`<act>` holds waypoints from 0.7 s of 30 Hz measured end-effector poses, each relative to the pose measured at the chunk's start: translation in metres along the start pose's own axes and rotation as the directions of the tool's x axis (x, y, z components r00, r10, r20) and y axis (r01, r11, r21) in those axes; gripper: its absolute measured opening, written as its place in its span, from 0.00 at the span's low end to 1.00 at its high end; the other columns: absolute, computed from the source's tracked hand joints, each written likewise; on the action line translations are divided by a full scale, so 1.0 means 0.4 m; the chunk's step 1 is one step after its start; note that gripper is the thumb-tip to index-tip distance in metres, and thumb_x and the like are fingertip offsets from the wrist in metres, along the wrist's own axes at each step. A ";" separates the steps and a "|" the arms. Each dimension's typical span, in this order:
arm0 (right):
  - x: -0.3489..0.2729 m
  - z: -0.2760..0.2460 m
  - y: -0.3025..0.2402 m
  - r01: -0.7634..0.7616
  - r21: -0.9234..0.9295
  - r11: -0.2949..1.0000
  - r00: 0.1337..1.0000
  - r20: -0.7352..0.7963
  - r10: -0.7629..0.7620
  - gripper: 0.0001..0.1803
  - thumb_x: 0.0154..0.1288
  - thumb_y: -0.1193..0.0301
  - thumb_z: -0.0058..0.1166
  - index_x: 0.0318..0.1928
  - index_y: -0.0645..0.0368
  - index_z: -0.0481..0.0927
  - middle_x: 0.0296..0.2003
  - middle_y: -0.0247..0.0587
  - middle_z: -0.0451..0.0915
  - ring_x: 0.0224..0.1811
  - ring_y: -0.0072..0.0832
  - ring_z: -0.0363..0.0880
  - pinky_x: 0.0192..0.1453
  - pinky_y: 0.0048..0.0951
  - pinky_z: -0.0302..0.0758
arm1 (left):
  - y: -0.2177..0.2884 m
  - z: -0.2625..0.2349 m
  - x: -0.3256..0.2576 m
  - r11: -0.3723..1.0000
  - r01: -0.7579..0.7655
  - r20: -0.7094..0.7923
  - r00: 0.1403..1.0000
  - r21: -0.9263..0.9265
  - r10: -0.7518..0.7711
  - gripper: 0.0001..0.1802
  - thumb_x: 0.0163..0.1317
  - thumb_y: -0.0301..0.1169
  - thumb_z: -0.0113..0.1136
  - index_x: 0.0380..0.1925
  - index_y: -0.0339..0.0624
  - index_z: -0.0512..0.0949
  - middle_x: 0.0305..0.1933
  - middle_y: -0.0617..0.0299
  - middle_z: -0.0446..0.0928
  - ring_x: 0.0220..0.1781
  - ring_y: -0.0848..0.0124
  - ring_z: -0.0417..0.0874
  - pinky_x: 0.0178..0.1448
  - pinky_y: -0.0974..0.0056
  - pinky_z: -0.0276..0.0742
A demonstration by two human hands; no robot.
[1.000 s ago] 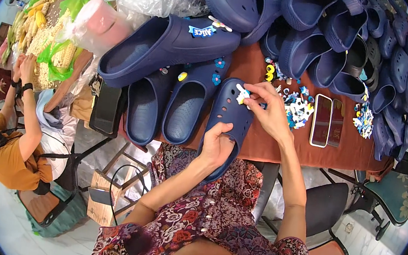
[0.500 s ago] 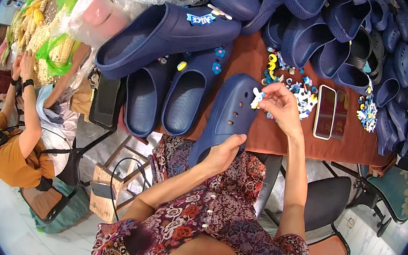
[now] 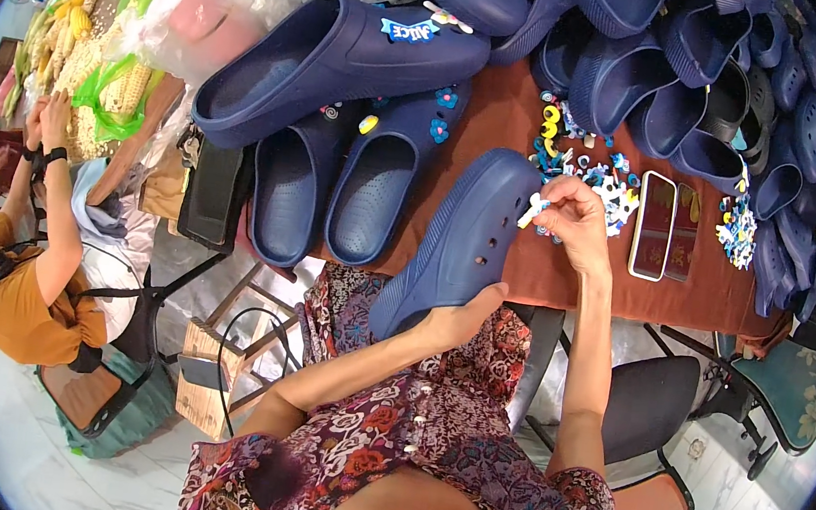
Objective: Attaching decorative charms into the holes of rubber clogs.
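A navy clog [image 3: 461, 231] with round holes in its upper is gripped at the heel end by my left hand [image 3: 461, 324], and it tilts onto its side. Between the thumb and fingers of my right hand [image 3: 575, 219] is a small white shoe charm [image 3: 533, 212], close to the holes along the clog's edge. Just beyond that hand lies a heap of loose charms [image 3: 611, 200], mostly white and blue. To the left, a pair of navy clogs [image 3: 370, 200] stands with flower charms on one, and another clog [image 3: 390, 57] with a blue banner charm rests across them.
Many navy clogs [image 3: 619, 83] are piled at the back and right. On the brown tablecloth [image 3: 565, 291] lie a white-edged phone [image 3: 654, 226] and a second charm heap [image 3: 736, 232]. At far left another person [image 3: 47, 284] reaches toward corn [image 3: 125, 87]. A black chair [image 3: 647, 408] stands right.
The clog in my left hand has rolled further onto its side, showing more of its ridged sole edge. My right hand with the charm has shifted slightly right and down.
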State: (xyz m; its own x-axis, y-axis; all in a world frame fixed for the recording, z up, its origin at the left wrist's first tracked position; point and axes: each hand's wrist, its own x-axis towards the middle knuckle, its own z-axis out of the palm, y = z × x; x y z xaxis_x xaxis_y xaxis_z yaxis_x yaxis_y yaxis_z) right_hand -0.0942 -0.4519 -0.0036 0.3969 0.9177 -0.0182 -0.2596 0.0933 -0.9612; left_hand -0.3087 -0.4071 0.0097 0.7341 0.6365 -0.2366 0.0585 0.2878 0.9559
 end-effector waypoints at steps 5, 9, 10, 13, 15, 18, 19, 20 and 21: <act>-0.003 0.008 0.001 -0.052 -0.035 0.998 0.998 -0.032 0.051 0.13 0.50 0.83 0.66 0.35 0.61 0.78 0.35 0.33 0.77 0.40 0.21 0.76 0.48 0.23 0.75 | 0.013 0.010 0.020 0.972 -0.228 -0.039 0.972 0.059 0.231 0.10 0.56 0.22 0.57 0.38 0.33 0.71 0.33 0.60 0.68 0.34 0.69 0.69 0.40 0.61 0.69; -0.003 0.009 0.013 -0.064 0.001 0.998 0.995 -0.075 0.064 0.13 0.50 0.82 0.67 0.35 0.60 0.78 0.36 0.33 0.77 0.39 0.21 0.76 0.47 0.23 0.75 | 0.018 0.007 0.021 0.973 -0.215 -0.037 0.975 0.084 0.219 0.11 0.55 0.22 0.57 0.39 0.33 0.71 0.33 0.60 0.68 0.34 0.68 0.69 0.40 0.61 0.70; -0.004 0.011 0.013 -0.068 0.009 0.998 0.995 -0.079 0.068 0.13 0.50 0.82 0.67 0.35 0.60 0.77 0.36 0.33 0.77 0.39 0.21 0.77 0.47 0.23 0.75 | 0.021 0.007 0.021 0.973 -0.210 -0.041 0.976 0.100 0.215 0.11 0.55 0.22 0.57 0.39 0.33 0.71 0.33 0.60 0.68 0.34 0.68 0.69 0.40 0.61 0.70; 0.000 0.019 -0.008 -0.119 -0.016 0.993 0.991 -0.068 0.118 0.12 0.50 0.81 0.67 0.34 0.60 0.77 0.35 0.33 0.78 0.38 0.21 0.78 0.46 0.23 0.76 | 0.017 -0.007 0.019 0.969 -0.164 0.007 0.986 0.187 0.165 0.11 0.56 0.25 0.57 0.38 0.33 0.72 0.33 0.59 0.69 0.34 0.68 0.70 0.41 0.61 0.70; 0.003 0.024 -0.030 -0.159 -0.033 0.987 0.985 -0.070 0.157 0.12 0.50 0.81 0.67 0.34 0.60 0.77 0.34 0.32 0.78 0.38 0.21 0.79 0.46 0.23 0.77 | 0.012 -0.018 0.018 0.985 -0.093 0.013 0.996 0.144 0.092 0.11 0.57 0.27 0.58 0.38 0.33 0.72 0.33 0.59 0.70 0.35 0.69 0.71 0.41 0.62 0.71; 0.009 0.031 -0.044 -0.212 -0.066 0.975 0.975 -0.083 0.206 0.12 0.50 0.81 0.67 0.34 0.60 0.77 0.33 0.33 0.79 0.37 0.21 0.79 0.45 0.23 0.77 | 0.010 -0.026 0.013 0.997 -0.026 0.010 1.000 0.077 0.025 0.12 0.59 0.30 0.58 0.38 0.33 0.73 0.35 0.60 0.72 0.36 0.71 0.72 0.42 0.63 0.71; 0.012 0.033 -0.048 -0.225 -0.082 0.971 0.972 -0.092 0.218 0.12 0.51 0.80 0.67 0.35 0.60 0.77 0.33 0.33 0.79 0.37 0.21 0.80 0.45 0.23 0.78 | 0.010 -0.028 0.013 0.998 -0.031 -0.007 0.999 0.052 0.031 0.12 0.59 0.31 0.58 0.38 0.33 0.73 0.36 0.61 0.72 0.37 0.72 0.72 0.42 0.63 0.72; 0.016 0.039 -0.054 -0.222 -0.083 0.972 0.972 -0.096 0.214 0.12 0.51 0.80 0.67 0.35 0.60 0.77 0.33 0.33 0.79 0.37 0.21 0.80 0.45 0.23 0.78 | 0.010 -0.034 0.015 0.998 -0.033 -0.002 0.999 0.053 0.033 0.12 0.59 0.31 0.58 0.38 0.33 0.73 0.36 0.61 0.72 0.37 0.72 0.72 0.42 0.63 0.72; 0.021 0.045 -0.062 -0.250 -0.086 0.964 0.966 -0.084 0.243 0.12 0.50 0.80 0.67 0.35 0.61 0.77 0.32 0.33 0.79 0.37 0.20 0.80 0.45 0.23 0.78 | 0.009 -0.042 0.018 0.999 0.043 0.010 0.999 -0.013 -0.043 0.12 0.59 0.30 0.58 0.38 0.33 0.73 0.36 0.62 0.72 0.37 0.73 0.72 0.42 0.63 0.72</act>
State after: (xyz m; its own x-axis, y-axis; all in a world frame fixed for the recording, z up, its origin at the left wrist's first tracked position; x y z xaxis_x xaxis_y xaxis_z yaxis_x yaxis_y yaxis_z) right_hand -0.1005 -0.4396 0.0250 0.3941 0.8771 -0.2745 -0.2738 -0.1731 -0.9461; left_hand -0.3146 -0.3897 0.0085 0.7379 0.6162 -0.2754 0.0814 0.3239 0.9426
